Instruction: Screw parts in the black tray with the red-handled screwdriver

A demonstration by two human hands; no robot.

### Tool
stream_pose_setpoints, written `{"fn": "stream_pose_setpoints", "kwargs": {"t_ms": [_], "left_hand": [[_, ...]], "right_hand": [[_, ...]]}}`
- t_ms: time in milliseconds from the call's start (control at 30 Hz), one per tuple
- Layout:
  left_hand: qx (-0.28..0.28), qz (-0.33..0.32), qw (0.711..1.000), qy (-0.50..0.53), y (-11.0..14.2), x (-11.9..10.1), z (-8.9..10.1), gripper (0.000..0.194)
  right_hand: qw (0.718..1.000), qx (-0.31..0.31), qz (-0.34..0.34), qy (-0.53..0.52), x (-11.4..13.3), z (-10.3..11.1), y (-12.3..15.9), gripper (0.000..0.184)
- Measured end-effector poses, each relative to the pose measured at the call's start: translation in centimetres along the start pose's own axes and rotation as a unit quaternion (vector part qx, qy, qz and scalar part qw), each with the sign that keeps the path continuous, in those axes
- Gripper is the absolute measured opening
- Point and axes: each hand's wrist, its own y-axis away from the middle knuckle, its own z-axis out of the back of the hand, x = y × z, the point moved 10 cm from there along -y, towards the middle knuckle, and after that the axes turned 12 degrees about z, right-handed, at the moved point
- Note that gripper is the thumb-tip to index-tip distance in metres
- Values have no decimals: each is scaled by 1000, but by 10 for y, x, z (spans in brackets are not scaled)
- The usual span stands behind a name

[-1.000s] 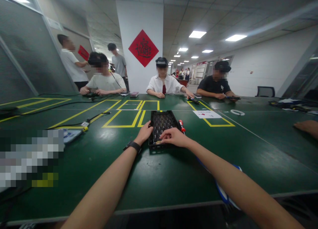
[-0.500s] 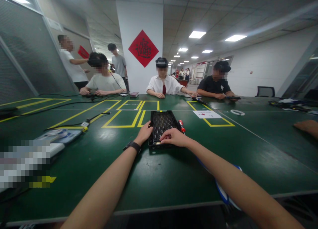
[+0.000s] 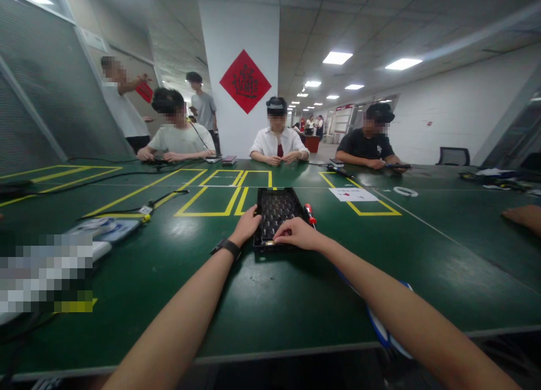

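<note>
Two bare hands are working at one black tray, which lies flat on the green table [image 3: 240, 317]. The black tray [image 3: 262, 247] is between the two hands, its long side pointing away from the person. Inside it are many small upright posts in rows; they are too small for me to count exactly.

The left hand [image 3: 247, 225] is half closed and has hold of the left wall of the tray, with the thumb at the rim. One black band [image 3: 230, 247] is around this wrist. The right hand [image 3: 298, 233] is bent over the near end of the tray, its thumb and forefinger almost together. One small pale piece [image 3: 269, 243] is at these fingertips, but I cannot tell if they pinch it or only touch it.

One red screwdriver [image 3: 310, 211] lies just beyond the right hand, beside the tray. Farther from this hand, to the right, are one paper sheet [image 3: 354, 195] and one white ring [image 3: 406, 195]. One blue-and-white item [image 3: 376, 325] is partly hidden under the right forearm. Well to the right of both hands, one co-worker's hand [image 3: 522, 216] rests at the table.

Across the table from the hands, there are three seated people [image 3: 258, 142], each wearing one headset; behind them, to the left, are two standing people [image 3: 203, 109].
</note>
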Motion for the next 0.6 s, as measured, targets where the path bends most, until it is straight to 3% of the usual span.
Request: {"fn": "stream_pose_setpoints", "kwargs": {"t_ms": [600], "left_hand": [[2,6,1000,9,-3,5,-2,56]], "right_hand": [[999,-22,-15,-17,-4,2,2,33]]}}
